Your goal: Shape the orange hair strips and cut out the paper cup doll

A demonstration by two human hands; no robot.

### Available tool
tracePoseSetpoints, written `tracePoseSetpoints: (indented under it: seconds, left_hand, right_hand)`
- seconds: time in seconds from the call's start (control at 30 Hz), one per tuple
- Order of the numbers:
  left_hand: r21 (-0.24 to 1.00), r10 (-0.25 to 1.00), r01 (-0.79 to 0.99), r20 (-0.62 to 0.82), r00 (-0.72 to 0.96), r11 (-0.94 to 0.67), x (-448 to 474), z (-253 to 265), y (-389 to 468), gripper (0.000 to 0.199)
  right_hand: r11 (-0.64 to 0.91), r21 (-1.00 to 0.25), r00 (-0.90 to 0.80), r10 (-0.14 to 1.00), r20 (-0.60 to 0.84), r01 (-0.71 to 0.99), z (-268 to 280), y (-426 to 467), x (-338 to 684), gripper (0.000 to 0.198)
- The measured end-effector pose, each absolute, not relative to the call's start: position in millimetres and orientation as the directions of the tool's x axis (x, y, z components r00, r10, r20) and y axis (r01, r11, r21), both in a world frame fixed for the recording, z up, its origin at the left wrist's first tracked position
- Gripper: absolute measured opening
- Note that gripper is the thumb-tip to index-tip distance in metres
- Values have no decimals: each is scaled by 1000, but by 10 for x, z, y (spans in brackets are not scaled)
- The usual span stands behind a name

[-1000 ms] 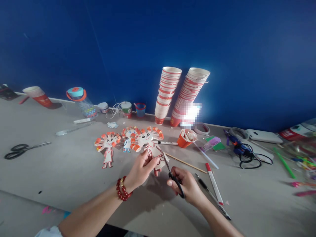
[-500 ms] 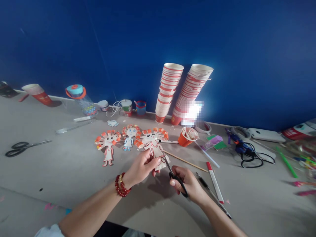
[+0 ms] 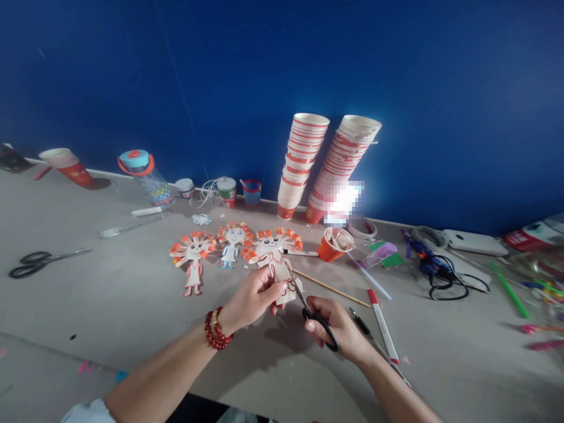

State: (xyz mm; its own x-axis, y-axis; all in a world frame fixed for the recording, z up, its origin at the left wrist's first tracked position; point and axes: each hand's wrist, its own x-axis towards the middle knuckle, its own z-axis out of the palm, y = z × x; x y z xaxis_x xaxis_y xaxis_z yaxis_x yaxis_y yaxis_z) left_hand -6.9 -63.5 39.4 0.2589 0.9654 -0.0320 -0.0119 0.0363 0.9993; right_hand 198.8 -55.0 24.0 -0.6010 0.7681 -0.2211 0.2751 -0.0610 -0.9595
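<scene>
Between the thumb and fingers of my left hand is a paper doll with a red-outlined dress drawn on it. A face with curled orange-and-white paper strips shows above the dress. My right hand grips black-handled scissors, whose blades reach the right edge of the paper near the doll's skirt. How far apart the blades are, I cannot tell. Two finished-looking paper dolls lie on the table to the left, one with a red-edged dress and one with a blue-edged dress.
Two tall stacks of paper cups stand by the blue wall. An orange cup of scraps, a wooden stick and a red-capped marker lie near my right hand. Another pair of scissors rests far left.
The scissors have shifted very slightly, with the handles a little farther right. My left hand keeps its hold on the paper doll, almost unmoved.
</scene>
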Motion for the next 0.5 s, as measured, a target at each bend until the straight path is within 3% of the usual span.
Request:
tracePoseSetpoints:
  seconds: [0.5]
  left_hand:
    - [996, 987, -80, -17, 161, 30, -28, 438, -649, 22]
  right_hand:
    - [-25, -962, -568, 803, -182, 273, 200, -561, 1979, 58]
